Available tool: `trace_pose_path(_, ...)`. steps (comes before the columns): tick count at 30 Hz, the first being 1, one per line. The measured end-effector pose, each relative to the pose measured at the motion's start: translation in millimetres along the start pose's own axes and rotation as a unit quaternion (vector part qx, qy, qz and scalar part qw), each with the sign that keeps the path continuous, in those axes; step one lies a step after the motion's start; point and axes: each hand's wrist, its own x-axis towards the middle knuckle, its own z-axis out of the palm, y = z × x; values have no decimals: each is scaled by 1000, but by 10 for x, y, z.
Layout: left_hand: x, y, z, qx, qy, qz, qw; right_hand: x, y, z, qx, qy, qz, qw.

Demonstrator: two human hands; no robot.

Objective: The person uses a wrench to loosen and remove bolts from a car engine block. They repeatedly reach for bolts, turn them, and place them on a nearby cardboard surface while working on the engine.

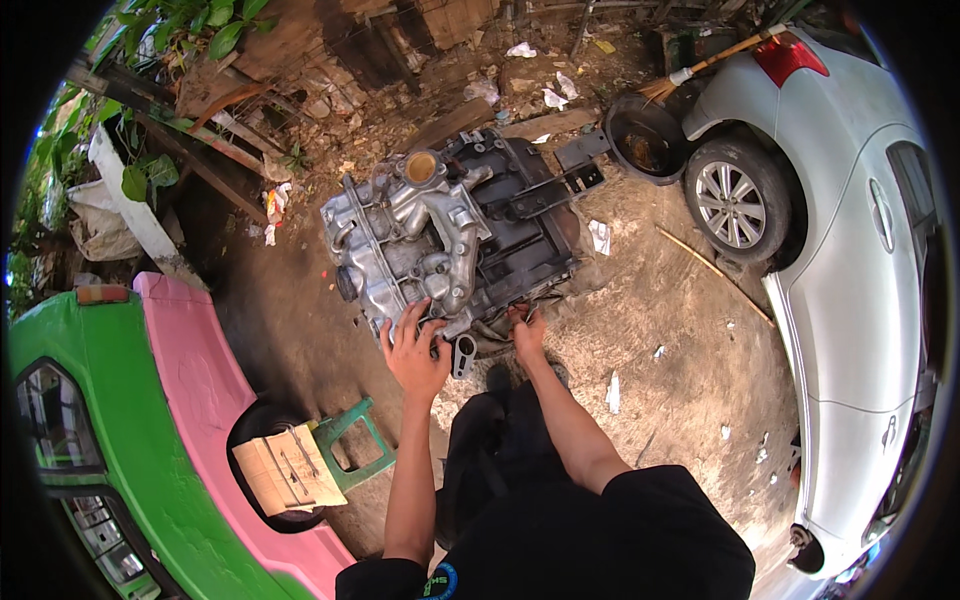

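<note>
A large engine (440, 235) sits on the ground in front of me, with silver metal castings on its left part and a dark, greasy block (525, 240) on its right. My left hand (417, 358) has its fingers spread, their tips touching the engine's near left edge. Just right of that hand, a grey metal bracket (463, 358) with a round opening juts toward me. At the engine's near right edge my right hand (527, 330) is closed, fingers pinched together. What it holds, if anything, is too small to make out.
A silver car (850, 270) stands on the right, a green and pink vehicle (190, 360) on the left. Near the latter are a green stool (365, 450) and cardboard (288, 470) with thin metal rods. A black basin (645, 140), a broom (700, 68) and a stick (715, 275) lie beyond.
</note>
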Motion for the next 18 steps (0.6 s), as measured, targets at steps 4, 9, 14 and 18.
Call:
trace_pose_path(4, -4, 57, -15, -2, -22, -35, 999, 32, -90, -157, 148, -125, 143, 971)
trace_pose_path(9, -13, 176, -6, 20, -31, -83, 996, 123, -27, -188, 162, -126, 181, 962)
trace_pose_path(14, 19, 254, 58, 16, -12, -128, 992, 144, 64, -210, 181, -156, 99, 966)
trace_pose_path(18, 8, 306, 62, 6, -17, -155, 988, 128, 7, -203, 174, -145, 117, 967)
